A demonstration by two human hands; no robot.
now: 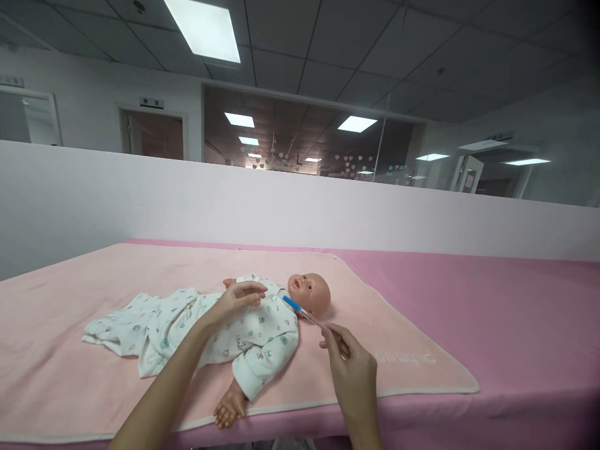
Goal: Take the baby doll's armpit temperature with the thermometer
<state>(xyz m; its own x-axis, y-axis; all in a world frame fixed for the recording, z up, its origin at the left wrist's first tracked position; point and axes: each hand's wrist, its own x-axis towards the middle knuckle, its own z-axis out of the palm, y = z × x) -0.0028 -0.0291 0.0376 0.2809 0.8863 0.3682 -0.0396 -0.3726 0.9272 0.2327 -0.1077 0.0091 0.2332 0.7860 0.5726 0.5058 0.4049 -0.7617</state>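
Note:
A baby doll (310, 292) in a white patterned sleepsuit (262, 337) lies on its back on a light pink blanket (94, 294), head to the right. My left hand (237, 300) rests on the doll's chest, fingers bent and pinching the suit near the collar. My right hand (349, 362) is closed on a thin clear thermometer with a blue tip (300, 309). The blue tip points at the doll's neck, just under its chin.
The blanket lies on a darker pink table cover (492, 312) that runs off to the right. A white partition wall (300, 200) stands right behind the table. Glass office walls and doors are beyond it.

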